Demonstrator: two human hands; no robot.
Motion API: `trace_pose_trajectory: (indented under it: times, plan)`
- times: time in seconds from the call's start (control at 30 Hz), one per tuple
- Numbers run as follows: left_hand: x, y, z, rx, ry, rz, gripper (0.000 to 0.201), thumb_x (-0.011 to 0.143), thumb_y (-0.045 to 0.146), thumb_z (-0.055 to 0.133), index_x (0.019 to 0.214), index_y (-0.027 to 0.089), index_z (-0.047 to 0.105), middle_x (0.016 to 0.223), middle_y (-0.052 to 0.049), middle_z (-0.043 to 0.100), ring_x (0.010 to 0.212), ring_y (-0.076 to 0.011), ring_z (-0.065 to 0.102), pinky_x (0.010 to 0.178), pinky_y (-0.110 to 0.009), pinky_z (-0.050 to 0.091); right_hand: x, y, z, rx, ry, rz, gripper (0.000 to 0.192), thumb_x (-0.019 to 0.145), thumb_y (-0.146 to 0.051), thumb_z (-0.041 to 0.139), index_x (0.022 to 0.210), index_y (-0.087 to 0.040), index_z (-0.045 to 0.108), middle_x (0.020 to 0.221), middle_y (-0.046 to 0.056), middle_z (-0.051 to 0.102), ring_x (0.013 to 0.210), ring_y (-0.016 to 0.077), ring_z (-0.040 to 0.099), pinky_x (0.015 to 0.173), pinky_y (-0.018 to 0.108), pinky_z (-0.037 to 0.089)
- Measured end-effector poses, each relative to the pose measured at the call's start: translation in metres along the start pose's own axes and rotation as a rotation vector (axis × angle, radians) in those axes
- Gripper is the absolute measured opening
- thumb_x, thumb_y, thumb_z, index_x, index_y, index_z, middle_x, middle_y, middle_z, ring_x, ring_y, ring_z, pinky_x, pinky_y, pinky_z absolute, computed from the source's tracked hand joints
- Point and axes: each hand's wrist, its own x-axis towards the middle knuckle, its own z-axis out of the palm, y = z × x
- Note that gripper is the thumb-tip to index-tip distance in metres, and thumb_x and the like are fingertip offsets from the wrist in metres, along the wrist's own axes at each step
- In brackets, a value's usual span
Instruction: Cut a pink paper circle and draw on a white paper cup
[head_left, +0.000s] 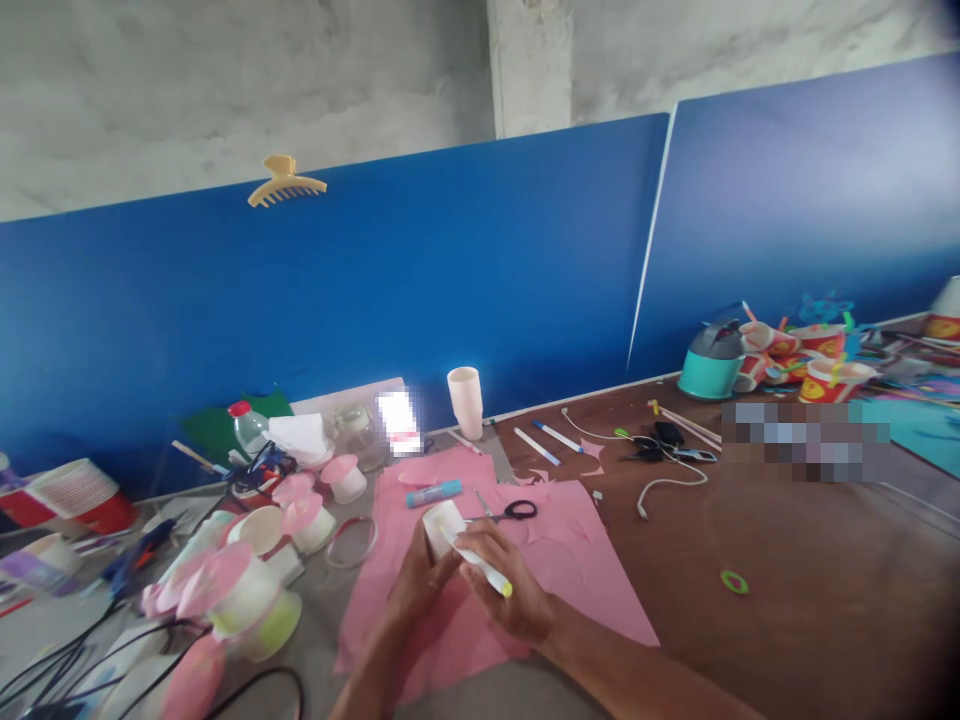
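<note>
Over the pink paper sheets (592, 570), my left hand (414, 582) is wrapped round a small white paper cup (436, 522), which is tilted. A white marker (489, 570) with a yellow end is gripped by my right hand (521, 592). The marker's far end reaches to the side of the cup; whether its tip touches is too small to tell. Just beyond my hands lie scissors (520, 510) with black handles and a blue glue stick (433, 493). Some yellowish marking seems to show on the cup.
Pink-and-white paper cup pieces (225, 590) crowd the left side, near black cables (67, 650). A stack of white cups (466, 400) stands by the blue partition (450, 280). Blue-capped markers (537, 446) and a white cable (671, 483) lie right, with a teal container (709, 374) behind.
</note>
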Motion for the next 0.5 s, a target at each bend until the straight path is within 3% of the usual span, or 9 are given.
trace_pose_trajectory:
  times: [0.5]
  plan:
    - [0.0005, -0.0007, 0.0008, -0.034, 0.002, 0.023, 0.055, 0.076, 0.060, 0.070, 0.108, 0.017, 0.056, 0.099, -0.009, 0.070, 0.090, -0.0264, 0.065, 0.080, -0.038, 0.053, 0.0029, -0.0003, -0.0014, -0.001, 0.092, 0.085, 0.018, 0.102, -0.023, 0.046, 0.111, -0.022, 0.061, 0.095, 0.007, 0.065, 0.088, 0.0214, 0.065, 0.077, 0.034, 0.058]
